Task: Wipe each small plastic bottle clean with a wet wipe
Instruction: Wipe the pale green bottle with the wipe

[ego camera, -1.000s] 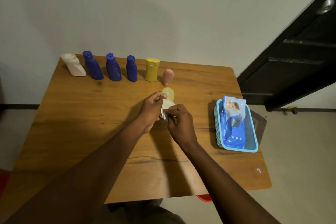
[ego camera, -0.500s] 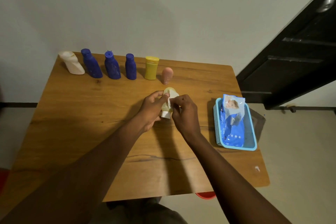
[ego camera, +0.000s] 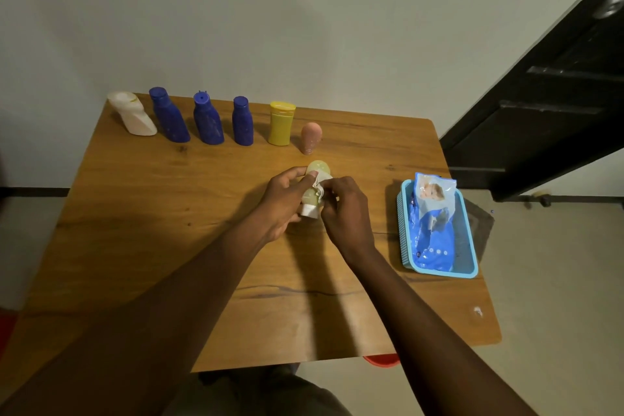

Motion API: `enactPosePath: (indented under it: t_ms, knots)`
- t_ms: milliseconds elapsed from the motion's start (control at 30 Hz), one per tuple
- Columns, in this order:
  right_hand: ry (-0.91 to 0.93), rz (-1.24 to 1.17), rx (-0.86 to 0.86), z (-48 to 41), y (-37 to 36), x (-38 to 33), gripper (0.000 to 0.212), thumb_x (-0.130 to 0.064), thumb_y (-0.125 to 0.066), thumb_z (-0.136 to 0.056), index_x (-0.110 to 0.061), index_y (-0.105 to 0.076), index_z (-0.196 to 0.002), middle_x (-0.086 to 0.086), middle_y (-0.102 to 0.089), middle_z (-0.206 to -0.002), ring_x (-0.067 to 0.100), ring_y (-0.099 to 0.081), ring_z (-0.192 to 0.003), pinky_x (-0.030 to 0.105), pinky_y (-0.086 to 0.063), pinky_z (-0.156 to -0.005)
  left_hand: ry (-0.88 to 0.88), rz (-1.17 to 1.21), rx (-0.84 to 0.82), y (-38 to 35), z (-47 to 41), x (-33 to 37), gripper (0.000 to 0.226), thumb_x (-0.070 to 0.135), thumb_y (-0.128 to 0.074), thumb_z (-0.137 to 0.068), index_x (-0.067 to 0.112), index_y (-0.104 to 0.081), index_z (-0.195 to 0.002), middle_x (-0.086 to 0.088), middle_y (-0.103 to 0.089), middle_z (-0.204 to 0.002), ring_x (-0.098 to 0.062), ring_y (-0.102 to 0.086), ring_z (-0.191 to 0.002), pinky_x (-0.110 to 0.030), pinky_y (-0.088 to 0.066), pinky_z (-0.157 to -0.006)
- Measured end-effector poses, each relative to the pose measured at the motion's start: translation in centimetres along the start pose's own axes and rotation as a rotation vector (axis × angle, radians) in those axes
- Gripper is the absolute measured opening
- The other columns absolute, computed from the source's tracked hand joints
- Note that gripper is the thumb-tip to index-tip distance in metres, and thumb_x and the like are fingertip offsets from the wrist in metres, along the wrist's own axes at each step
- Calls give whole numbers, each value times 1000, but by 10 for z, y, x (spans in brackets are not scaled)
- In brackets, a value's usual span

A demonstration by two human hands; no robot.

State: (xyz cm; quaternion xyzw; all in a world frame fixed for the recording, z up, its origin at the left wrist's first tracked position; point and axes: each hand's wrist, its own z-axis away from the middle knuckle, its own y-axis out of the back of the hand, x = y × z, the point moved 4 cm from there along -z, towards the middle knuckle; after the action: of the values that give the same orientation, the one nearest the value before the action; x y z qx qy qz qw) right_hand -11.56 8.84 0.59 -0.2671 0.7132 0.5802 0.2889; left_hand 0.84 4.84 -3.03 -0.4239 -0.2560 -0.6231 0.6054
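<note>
My left hand grips a small pale green bottle with a white cap over the middle of the table. My right hand pinches a white wet wipe against the bottle's side. Along the far edge stand a white bottle, three blue bottles, a yellow bottle and a small pink bottle.
A light blue basket on the right side of the wooden table holds a blue pack of wet wipes. A dark door stands at the right. Something red shows under the table's near edge.
My right hand with the wipe has slid from the bottle's lower end up along its side, and the white cap now shows below my fingers. The left hand keeps its hold.
</note>
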Motion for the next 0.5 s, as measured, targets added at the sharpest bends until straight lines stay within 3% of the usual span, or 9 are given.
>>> enactPosePath:
  t_ms: [100,233,500]
  knots:
    - [24,-16,-61,9,-3,-2,21,-11,-55,-83,-9,-68,-98,3,-57,-93,16,-55,-81,31,-45,-70,-13,14,26,1,1,1,30,39,-65,-97,26,-66,-124,-7,-76,-109,-21,-73,-89,-43,-60,-77]
    - [34,35,-158,18,-8,4,19,-4,-56,-84,-10,-67,-99,4,-55,-94,20,-55,-83,43,-48,-71,-25,-2,31,3,2,2,32,41,-65,-96,28,-66,-126,-5,-75,-110,-22,-75,-92,-42,-61,-76]
    - [-55,-35,49,-18,10,12,17,-2,-59,-91,-9,-69,-103,6,-62,-93,14,-56,-82,25,-39,-70,14,42,6,-5,5,4,32,39,-66,-97,27,-66,-126,-3,-76,-112,-24,-73,-103,-56,-58,-88]
